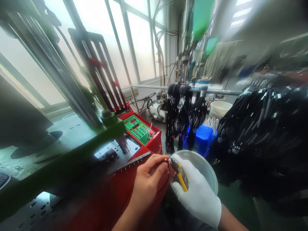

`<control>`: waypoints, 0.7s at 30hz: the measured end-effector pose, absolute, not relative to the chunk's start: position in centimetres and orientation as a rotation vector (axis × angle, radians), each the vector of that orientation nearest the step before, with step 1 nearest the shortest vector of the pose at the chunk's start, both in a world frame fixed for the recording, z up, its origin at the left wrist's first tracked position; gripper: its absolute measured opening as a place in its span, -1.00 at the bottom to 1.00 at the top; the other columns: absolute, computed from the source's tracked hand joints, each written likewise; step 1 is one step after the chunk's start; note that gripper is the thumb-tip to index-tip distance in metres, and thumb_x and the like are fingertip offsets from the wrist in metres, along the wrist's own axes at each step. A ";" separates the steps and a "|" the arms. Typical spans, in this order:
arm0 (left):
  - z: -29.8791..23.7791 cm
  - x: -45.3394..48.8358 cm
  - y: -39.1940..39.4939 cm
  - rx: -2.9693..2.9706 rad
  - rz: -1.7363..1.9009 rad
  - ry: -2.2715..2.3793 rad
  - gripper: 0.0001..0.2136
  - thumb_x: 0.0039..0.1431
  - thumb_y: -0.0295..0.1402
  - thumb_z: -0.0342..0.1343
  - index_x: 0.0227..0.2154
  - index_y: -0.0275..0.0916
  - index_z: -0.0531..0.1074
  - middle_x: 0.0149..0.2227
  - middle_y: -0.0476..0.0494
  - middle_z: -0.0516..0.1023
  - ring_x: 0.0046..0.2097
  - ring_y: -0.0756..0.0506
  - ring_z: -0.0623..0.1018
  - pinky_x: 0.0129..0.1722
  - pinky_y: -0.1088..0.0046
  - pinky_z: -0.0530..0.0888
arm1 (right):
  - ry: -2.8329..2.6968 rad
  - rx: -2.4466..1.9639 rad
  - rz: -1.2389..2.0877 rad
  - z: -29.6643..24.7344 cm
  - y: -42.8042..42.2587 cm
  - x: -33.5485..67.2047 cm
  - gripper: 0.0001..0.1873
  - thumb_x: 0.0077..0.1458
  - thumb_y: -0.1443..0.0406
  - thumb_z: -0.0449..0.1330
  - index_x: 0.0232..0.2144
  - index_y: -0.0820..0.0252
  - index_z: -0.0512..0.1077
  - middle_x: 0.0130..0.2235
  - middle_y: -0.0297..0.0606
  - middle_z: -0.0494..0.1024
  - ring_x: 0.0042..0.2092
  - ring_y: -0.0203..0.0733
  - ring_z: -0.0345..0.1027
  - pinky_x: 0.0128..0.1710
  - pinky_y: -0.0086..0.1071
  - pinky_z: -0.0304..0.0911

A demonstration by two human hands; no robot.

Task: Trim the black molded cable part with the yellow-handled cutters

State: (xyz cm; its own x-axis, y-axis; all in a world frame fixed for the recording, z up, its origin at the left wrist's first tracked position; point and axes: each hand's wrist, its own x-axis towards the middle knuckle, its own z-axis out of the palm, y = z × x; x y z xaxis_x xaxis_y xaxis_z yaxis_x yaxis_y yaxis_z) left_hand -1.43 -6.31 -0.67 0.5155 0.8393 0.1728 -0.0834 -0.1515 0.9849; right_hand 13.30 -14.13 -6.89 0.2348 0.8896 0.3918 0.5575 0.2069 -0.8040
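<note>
Bright factory windows are glowing behind a red machine (113,192). At its edge, the bare left hand (149,183) is pinching a small orange-tipped piece (166,159), while the gloved right hand (196,189) is closing around yellow-handled cutters (179,178) touching that tip. Just beneath, a grey bowl (207,170) is sitting, its contents hidden. Beyond, black cable bundles (183,115) are hanging from a rail (154,87).

The bare left hand (149,179) pinches a small orange piece (166,159) against the tip of yellow-handled pliers (178,175) held in the white-gloved right hand (197,189), above a white bowl (209,170), beside a red machine (141,134).
</note>
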 end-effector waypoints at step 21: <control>-1.2 -1.5 -6.2 1.504 0.951 0.626 -0.82 0.18 -0.45 0.13 -0.19 -0.19 0.57 -0.34 -0.08 0.47 -0.35 -0.03 0.53 -0.28 0.46 0.49 | -1.447 -1.508 -0.053 -9.8 -12.5 10.8 -0.31 0.02 0.38 0.12 0.22 0.25 0.09 -0.09 -0.05 0.45 -0.09 0.01 0.39 -0.10 -0.09 0.37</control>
